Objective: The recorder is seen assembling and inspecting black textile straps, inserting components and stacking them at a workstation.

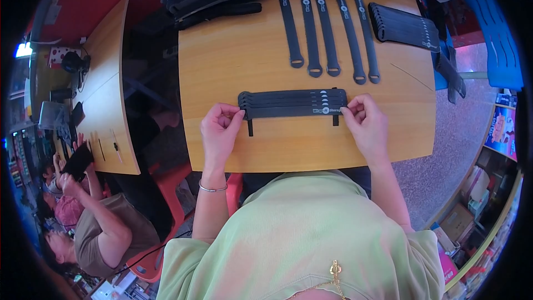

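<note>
- A wooden table [222,66] fills the middle of the frame; a co-worker [105,239] sits at lower left, and a blue chair [491,33] stands at upper right.
- The stack [291,103] of dark straps lies at the centre, crosswise and stepped so each edge shows, over two black strips [250,129] that poke out below it.
- The left hand [218,133] has thumb and forefinger drawn narrow, pinching the stack's lower left corner.
- The right hand [368,133] pinches the lower right corner likewise; how many layers either takes, I cannot tell.
- Five loose straps [325,30] lie at upper centre, a pile [402,26] just right of them.
- Likely trouble: an uneven pull could skew the stepped edges.
- A slack pinch might let the bottom strap slide, and a sideways nudge could shift the stack off the strips.
</note>
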A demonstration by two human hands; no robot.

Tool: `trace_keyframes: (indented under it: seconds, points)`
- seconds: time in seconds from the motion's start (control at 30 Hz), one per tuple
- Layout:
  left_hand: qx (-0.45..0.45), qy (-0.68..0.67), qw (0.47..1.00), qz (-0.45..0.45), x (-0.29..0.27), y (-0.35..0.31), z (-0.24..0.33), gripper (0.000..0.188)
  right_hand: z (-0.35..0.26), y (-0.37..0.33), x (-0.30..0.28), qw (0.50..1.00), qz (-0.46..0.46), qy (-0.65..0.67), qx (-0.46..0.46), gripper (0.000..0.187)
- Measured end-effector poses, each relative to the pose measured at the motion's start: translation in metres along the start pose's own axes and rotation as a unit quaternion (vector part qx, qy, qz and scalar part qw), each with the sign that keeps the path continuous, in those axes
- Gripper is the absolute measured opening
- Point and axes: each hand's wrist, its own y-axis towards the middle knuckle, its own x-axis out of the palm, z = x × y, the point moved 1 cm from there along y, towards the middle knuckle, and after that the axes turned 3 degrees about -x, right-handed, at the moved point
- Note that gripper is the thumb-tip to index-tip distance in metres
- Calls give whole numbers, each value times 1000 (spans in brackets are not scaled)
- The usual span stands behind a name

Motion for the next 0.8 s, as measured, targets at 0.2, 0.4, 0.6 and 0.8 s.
trace_keyframes:
  seconds: [0.2,0.4,0.6,0.8]
  points:
    - [0,-12,1000,5,1,0,-1,7,0,0,0,1000,-3,-14,-3,17]
    - [3,-12,1000,3,1,0,-1,7,5,-1,1,999,15,-20,-21,20]
    - [6,-10,1000,4,-1,-1,-2,7,9,2,-2,1000,5,9,-13,20]
    - [94,-43,990,95,8,-1,21,11,16,3,-5,994,-5,114,0,17]
